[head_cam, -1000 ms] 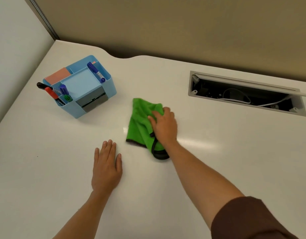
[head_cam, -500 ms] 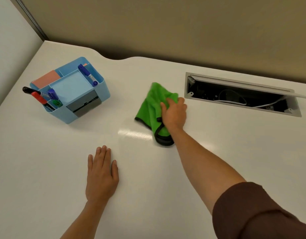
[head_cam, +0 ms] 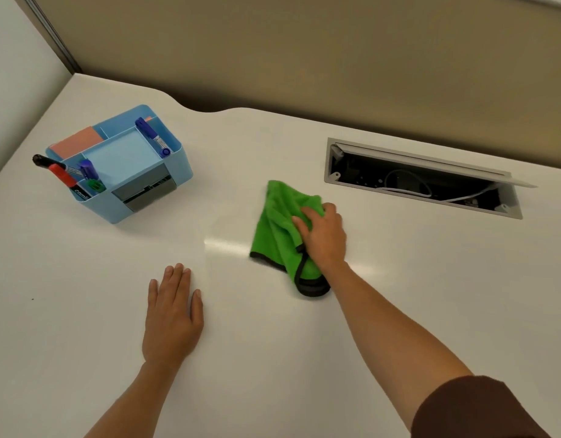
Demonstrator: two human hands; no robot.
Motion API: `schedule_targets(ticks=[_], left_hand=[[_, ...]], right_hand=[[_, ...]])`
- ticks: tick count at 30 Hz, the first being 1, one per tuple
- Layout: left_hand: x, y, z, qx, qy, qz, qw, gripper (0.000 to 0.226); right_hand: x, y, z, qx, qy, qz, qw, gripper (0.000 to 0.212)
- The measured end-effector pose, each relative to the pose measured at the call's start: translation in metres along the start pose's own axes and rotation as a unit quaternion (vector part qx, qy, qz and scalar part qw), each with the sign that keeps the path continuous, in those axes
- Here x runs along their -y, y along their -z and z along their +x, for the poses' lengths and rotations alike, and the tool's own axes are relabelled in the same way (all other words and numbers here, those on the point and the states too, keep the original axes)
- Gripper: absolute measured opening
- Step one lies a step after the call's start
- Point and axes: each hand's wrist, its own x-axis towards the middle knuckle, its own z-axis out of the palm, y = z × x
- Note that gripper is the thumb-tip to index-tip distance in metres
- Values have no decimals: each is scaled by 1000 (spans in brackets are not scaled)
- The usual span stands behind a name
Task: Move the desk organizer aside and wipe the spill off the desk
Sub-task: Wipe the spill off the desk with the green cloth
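Cloth (head_cam: 277, 229) back toward desk (head_cam: 399, 279) centre under pressing right hand (head_cam: 325, 237); left hand (head_cam: 171, 314) flat, open; organizer (head_cam: 121, 165) well apart, left.

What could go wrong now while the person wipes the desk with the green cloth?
1. The right hand wipes with the green cloth close to the open cable hatch; liquid pushed that way might reach the cables inside.
2. The desk organizer stands to the left, with markers leaning over its edge; a wide stroke could knock them.
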Motion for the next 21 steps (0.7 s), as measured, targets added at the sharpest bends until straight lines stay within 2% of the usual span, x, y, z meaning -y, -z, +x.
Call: schedule_targets(ticks=[4, 7, 10, 16, 19, 21], left_hand=[[-2, 3, 1, 8, 5, 4, 1000, 61], [-5, 4, 1, 16, 5, 8, 1000, 60], [-6, 5, -1, 18, 3, 9, 1000, 59], [-9, 9, -1, 12, 1, 8, 1000, 58], [-9, 9, -3, 13, 0, 7, 1000, 59], [-9, 9, -3, 17, 3, 7, 1000, 61]], right_hand=[[-63, 32, -9, -64, -128, -16, 990, 44], [-69, 34, -25, -78, -164, -19, 983, 45], [-40, 23, -49, -69, -143, -12, 987, 42], [17, -7, -119, -1, -13, 0, 1000, 38], [7, -3, -137, 5, 15, -5, 1000, 39], [-14, 7, -142, -19, -9, -6, 1000, 38]])
